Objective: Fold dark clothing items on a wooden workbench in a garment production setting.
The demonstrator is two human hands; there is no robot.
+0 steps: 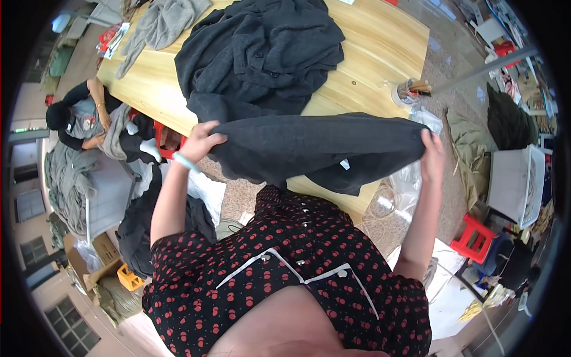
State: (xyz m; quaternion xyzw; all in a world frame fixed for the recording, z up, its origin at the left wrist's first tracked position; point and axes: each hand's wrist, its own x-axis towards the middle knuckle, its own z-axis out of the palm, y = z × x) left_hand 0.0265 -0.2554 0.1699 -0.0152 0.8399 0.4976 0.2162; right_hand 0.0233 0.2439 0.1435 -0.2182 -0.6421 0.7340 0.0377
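Note:
A dark charcoal garment [321, 143] is stretched sideways between my two hands, over the near edge of the wooden table. My left hand [205, 143] is closed on its left end, thumb on top. At the other end my right hand [432, 149] grips the cloth with its fingers bent over the edge. A small white label [345, 163] shows on the lower fold. Just beyond lies a crumpled heap of the same dark cloth [262, 53] with buttons; whether it joins the piece I hold cannot be made out.
The wooden table [380, 41] bears a grey garment [160, 27] at far left and a jar of tools [410, 92] at right. At left another person [89, 119] sits handling grey cloth. A red stool [473, 238] and white bin [514, 184] stand at right.

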